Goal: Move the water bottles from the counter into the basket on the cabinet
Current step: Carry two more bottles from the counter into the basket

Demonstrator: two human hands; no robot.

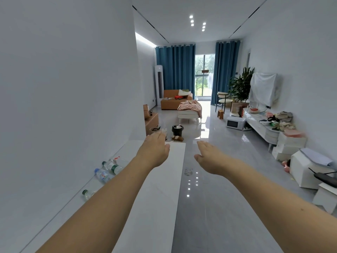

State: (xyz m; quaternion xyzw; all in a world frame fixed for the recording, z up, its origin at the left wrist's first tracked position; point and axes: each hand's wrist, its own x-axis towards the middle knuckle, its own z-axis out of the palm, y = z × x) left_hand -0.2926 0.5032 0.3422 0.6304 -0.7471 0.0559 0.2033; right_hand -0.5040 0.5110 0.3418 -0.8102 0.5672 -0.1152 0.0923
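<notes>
Several clear plastic water bottles lie on the white counter [164,181] along the left wall: a red-capped one [117,160], a green-capped one [112,167], a blue-capped one [104,175] and another green-capped one [87,194], partly hidden by my left forearm. My left hand [155,150] hovers above the counter's far end with straight fingers, holding nothing. My right hand [209,157] is stretched out over the floor just right of the counter, also flat and holding nothing. No basket shows in this view.
A grey glossy floor runs ahead to a sofa [176,99] and blue curtains. A black bin [177,130] and a brown cabinet [151,123] stand past the counter's end. A white TV stand [260,125], a microwave [235,122] and white boxes [308,172] line the right wall.
</notes>
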